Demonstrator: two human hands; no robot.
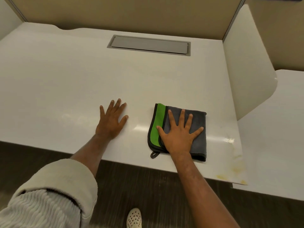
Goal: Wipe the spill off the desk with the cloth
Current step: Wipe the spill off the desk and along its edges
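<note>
Two hands flat on table (65,76). Cloth (198,142), folded, grey with green edge, pinned under right hand (178,135), fingers spread, palm down, gripping nothing. Left hand (111,121) likewise open, bracing, apart from cloth. Spill (235,163): yellowish smear right of right hand, near table's front corner. Judgement: press evenly, sweep cloth rightward, draw inward, not off edge.

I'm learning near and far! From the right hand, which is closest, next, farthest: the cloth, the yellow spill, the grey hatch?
1. Cloth, directly under the right hand.
2. Yellow spill, at the desk's near right corner.
3. Grey hatch, at the desk's back.
</note>
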